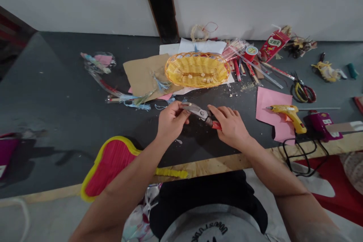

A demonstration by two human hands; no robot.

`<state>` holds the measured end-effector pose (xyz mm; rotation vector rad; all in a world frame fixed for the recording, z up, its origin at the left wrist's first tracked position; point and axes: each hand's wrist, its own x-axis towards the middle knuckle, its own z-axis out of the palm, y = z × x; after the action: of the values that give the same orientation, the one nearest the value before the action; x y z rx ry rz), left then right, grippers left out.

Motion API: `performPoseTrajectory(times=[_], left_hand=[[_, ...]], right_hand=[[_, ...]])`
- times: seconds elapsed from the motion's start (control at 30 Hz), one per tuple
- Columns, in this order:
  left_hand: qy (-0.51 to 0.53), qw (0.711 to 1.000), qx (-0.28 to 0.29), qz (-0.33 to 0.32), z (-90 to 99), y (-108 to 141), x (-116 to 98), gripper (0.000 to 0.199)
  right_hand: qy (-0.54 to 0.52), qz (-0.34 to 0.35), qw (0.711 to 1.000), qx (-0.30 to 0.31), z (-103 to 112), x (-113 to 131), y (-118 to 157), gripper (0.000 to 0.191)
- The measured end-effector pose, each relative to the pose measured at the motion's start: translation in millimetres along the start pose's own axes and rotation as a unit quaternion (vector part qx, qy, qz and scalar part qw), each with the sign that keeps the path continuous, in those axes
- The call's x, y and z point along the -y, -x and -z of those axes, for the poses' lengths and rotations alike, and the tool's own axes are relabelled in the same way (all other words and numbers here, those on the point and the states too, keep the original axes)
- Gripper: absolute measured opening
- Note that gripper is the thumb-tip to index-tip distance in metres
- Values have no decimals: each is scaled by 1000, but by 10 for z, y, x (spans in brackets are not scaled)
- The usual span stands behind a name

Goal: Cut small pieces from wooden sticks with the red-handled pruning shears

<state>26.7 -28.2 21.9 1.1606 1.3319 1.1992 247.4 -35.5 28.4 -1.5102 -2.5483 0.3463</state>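
Between my hands, over the dark tabletop, is a pair of hand shears (195, 110) with a silver metal head, a round pivot and red on the handle. My left hand (171, 121) pinches the head's far end between thumb and fingers. Whether something small is also in that pinch I cannot tell. Curled round the red handle end is my right hand (231, 126), with its index finger stretched toward the pivot. Just beyond the shears sits a yellow woven basket (195, 69) with a few small pale pieces inside.
Near my left forearm lies a pink panel with yellow trim (113, 162), overhanging the table edge (221, 164). On the right are a yellow glue gun (289, 113) on pink paper (262, 102), scissors (303, 92) and a black cable (306, 159). A phone (163, 13) leans against the wall.
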Motion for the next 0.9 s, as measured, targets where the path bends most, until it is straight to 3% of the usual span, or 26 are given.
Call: performPoseTrajectory(times=[0.13, 0.37, 0.67, 0.9], left_hand=[[59, 998, 34, 11, 17, 7, -17, 19], [162, 973, 125, 104, 71, -29, -143, 34], [176, 972, 115, 101, 32, -8, -143, 36], [130, 984, 106, 55, 69, -4, -74, 40]], right_hand=[[-8, 18, 1000, 6, 1, -14, -1, 65], [-25, 44, 999, 5, 23, -57, -5, 69], [-47, 40, 998, 1, 2, 17, 51, 59], [-26, 38, 999, 14, 40, 53, 59, 51]])
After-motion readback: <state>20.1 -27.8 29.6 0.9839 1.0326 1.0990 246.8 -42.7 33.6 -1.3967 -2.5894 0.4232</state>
